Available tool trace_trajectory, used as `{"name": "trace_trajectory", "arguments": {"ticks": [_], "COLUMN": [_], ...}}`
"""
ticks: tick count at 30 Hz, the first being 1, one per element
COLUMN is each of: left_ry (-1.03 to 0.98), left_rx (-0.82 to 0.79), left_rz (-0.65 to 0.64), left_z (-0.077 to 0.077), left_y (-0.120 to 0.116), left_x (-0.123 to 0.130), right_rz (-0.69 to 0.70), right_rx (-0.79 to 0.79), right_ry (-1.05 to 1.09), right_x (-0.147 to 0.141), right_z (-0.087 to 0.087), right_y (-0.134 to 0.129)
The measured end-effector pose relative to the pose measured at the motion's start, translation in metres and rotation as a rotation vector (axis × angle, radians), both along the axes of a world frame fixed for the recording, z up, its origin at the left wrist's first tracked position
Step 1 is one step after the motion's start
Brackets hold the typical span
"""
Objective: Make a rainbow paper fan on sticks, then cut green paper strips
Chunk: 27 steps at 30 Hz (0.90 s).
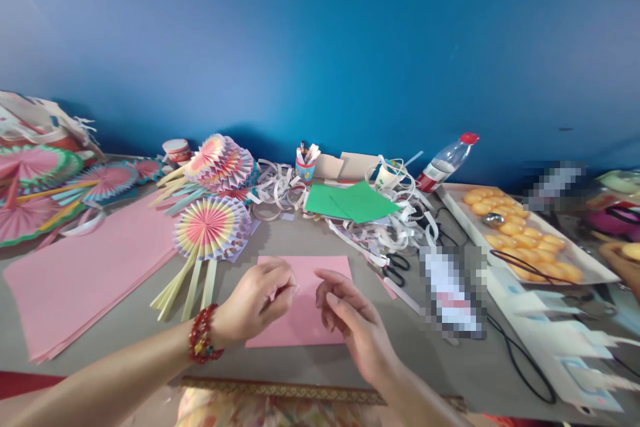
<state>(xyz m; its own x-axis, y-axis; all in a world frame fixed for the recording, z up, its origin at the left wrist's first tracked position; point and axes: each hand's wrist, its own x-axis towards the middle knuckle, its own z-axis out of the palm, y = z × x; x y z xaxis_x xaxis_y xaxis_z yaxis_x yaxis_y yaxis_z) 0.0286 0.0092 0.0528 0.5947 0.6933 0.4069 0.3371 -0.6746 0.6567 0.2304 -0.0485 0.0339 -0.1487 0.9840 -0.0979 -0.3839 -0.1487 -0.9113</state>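
My left hand (260, 297), with red beads on its wrist, is closed over the left part of a pink paper sheet (310, 327). Its thumb and fingers are pressed together, and I cannot make out anything between them. My right hand (350, 320) hovers by the sheet's right side, fingers loosely bent and apart, with nothing visible in it. Left of the sheet lies a pleated paper rosette (210, 227) in pink, yellow and lilac with pale strips hanging from it. To the right are black-handled scissors (395, 270).
A stack of pink paper (95, 267) lies at left, near more pleated rosettes (220, 163). Green sheets (350, 200) and white paper scraps (277, 183) are behind. A red-capped bottle (445, 163), a tray of yellow pastries (595, 263) and a power strip (545, 340) stand right. Another person's hand (620, 260) shows there.
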Motion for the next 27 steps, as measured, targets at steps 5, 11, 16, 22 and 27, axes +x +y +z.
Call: {"name": "trace_trajectory", "arguments": {"ticks": [5,11,16,22,27], "left_ry": [0.196,0.373,0.432,0.554,0.567], "left_rx": [0.097,0.207,0.156,0.139,0.114], "left_rz": [-0.010,0.091,-0.070,-0.109,-0.099], "left_z": [-0.006,-0.018,-0.029,-0.036,-0.036], "left_y": [0.004,0.009,-0.002,-0.009,-0.008], "left_x": [-0.005,-0.011,-0.024,-0.034,-0.026], "right_rz": [0.130,0.162,0.231,0.348,0.358], "right_rx": [0.232,0.617,0.702,0.672,0.687], "right_ry": [-0.345,-0.982,-1.381,-1.571,-1.597], "right_x": [0.007,0.013,0.029,0.036,0.034], "right_z": [0.004,-0.001,-0.012,-0.019,-0.018], "right_y": [0.003,0.009,0.008,0.004,0.005]}}
